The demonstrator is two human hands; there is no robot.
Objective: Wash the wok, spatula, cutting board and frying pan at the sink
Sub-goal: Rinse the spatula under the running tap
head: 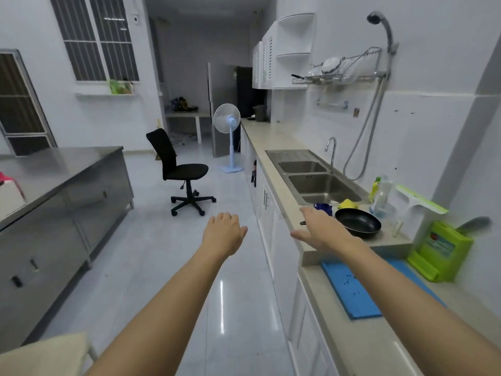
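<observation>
Frying pan (358,222), right of centre: just right of flat, spread right hand (318,231); left hand (223,232), loosely curled and empty, farther left.

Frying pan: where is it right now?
In the head view the frying pan sits on the right-hand counter, just nearer than the double sink, beside the right hand, with the dish soap bottle behind it.
</observation>
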